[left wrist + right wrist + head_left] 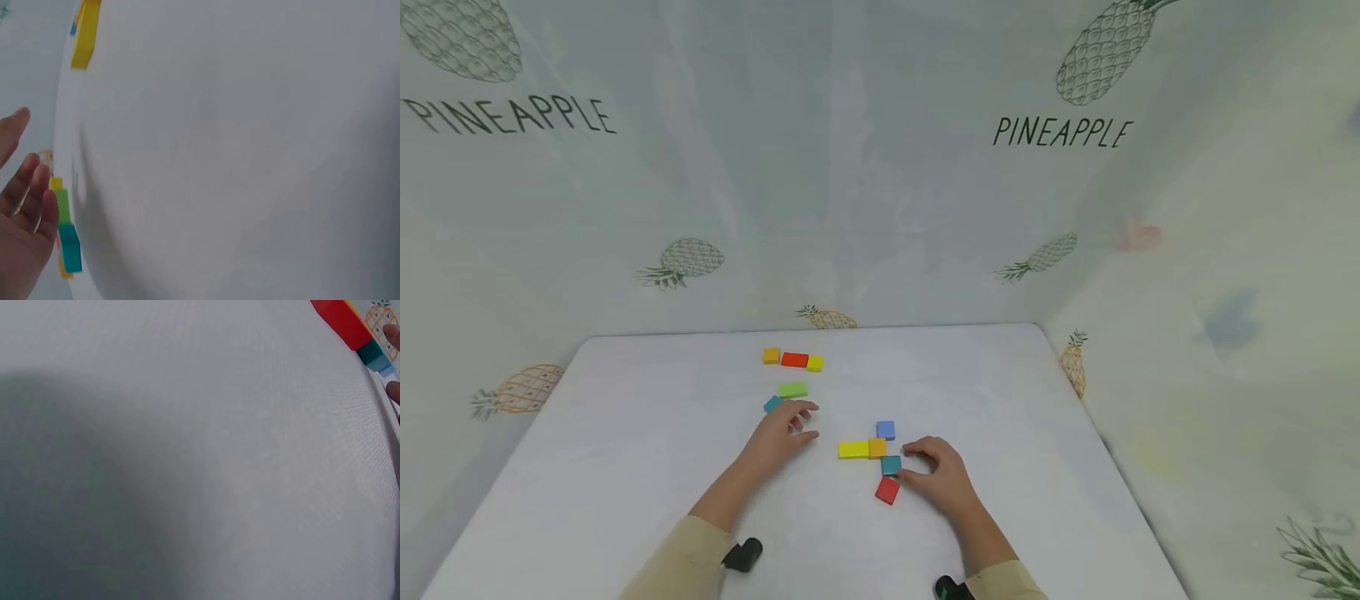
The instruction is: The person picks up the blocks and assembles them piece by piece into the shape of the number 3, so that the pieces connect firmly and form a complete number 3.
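Note:
My left hand (778,437) hovers over the left-middle of the table, thumb and fingers spread apart with nothing between them. Just beyond it lie a teal block (772,404), partly covered by the hand, and a light green block (792,389). My right hand (947,479) is beside a cluster of blocks, its fingers loosely bent and the thumb tip close to a teal block (891,465); whether they touch cannot be told. That cluster also has a blue block (885,430), an orange block (877,448), a long yellow block (853,450) and a tilted red block (887,491).
Toward the table's far edge stand an orange block (771,356), a red block (794,359) and a yellow block (815,363). The white table (662,417) meets a pale curtain (850,167) printed with pineapples at the back.

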{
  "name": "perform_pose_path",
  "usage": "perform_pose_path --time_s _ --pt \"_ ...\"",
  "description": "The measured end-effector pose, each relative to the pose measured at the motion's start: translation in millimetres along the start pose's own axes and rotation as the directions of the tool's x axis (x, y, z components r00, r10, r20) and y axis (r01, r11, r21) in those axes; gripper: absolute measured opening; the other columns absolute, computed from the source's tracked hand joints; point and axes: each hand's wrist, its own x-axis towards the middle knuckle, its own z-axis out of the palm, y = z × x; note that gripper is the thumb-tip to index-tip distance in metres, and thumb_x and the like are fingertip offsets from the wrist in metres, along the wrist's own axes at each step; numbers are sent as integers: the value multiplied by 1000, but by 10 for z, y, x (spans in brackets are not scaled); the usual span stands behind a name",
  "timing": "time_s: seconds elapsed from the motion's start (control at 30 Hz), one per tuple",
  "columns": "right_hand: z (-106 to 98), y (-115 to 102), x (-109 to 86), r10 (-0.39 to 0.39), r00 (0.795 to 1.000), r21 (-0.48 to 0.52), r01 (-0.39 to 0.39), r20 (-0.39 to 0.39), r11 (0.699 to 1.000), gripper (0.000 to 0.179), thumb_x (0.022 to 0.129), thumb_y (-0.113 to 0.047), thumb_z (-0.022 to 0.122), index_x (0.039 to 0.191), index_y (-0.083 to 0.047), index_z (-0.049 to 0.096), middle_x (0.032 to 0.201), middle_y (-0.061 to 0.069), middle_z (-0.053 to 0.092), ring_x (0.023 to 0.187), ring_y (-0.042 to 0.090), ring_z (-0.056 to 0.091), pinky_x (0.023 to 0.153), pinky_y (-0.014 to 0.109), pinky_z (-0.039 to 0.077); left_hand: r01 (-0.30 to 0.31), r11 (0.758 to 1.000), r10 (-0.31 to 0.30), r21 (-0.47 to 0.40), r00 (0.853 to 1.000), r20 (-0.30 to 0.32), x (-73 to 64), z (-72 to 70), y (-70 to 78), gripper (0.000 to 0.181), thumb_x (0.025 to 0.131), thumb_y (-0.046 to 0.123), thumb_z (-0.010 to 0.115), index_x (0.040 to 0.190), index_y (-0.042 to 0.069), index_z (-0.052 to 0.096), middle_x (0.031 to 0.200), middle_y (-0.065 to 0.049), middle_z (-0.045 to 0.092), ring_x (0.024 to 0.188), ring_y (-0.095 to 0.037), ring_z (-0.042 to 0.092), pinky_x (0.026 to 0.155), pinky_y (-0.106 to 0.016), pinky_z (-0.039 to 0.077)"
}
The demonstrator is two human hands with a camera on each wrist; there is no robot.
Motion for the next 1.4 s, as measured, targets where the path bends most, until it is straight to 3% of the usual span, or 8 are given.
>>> perform_pose_path --time_s 0.2,0.4,0.57,0.93,1.2,1.4 --pt "-45 1 -8 -7 1000 -9 7 -2 1000 34 79 -43 79 108 -28 69 105 -15 60 102 12 54 91 39 48 -48 992 55 114 997 -57 197 -116 -129 42 83 18 79 122 13 64 113 -2 59 102 -21 54 93 -41 46" --pt "-38 -15 -5 -24 1000 5 24 2 1000 31 80 -40 80 106 -28 70 103 -16 60 99 12 54 91 37 48 -20 980 41 199 994 -99 332 -210 -217 44 82 21 80 123 13 65 122 -9 55 114 -29 47 100 -47 40" --pt "-25 4 3 -31 1000 -2 31 -3 1000 30 79 -39 80 105 -28 70 102 -17 61 98 10 54 91 35 47 -2 960 24 280 997 -77 430 -217 -240 52 82 25 80 128 14 61 127 -13 52 117 -33 44 99 -50 40" --pt "-36 4 12 -37 999 -6 37 2 999 29 80 -40 79 105 -28 70 101 -19 61 98 9 54 91 34 47 -30 945 31 326 1000 2 566 -240 -272 43 87 20 75 127 13 63 124 -14 53 115 -33 44 101 -49 39" --pt "-33 -10 9 -27 1000 -9 27 7 1000 29 80 -40 79 105 -28 70 101 -18 61 98 9 54 91 35 47 -63 931 66 360 998 2 610 -239 -308 37 88 17 73 123 12 65 116 -13 55 108 -32 47 98 -48 41" --pt "-46 -4 12 -39 999 -6 39 2 999 28 80 -37 80 104 -27 70 101 -19 61 97 8 54 90 33 47 -50 922 53 384 999 1 613 -235 -252 35 88 18 74 121 13 66 116 -12 57 108 -31 48 97 -48 42"
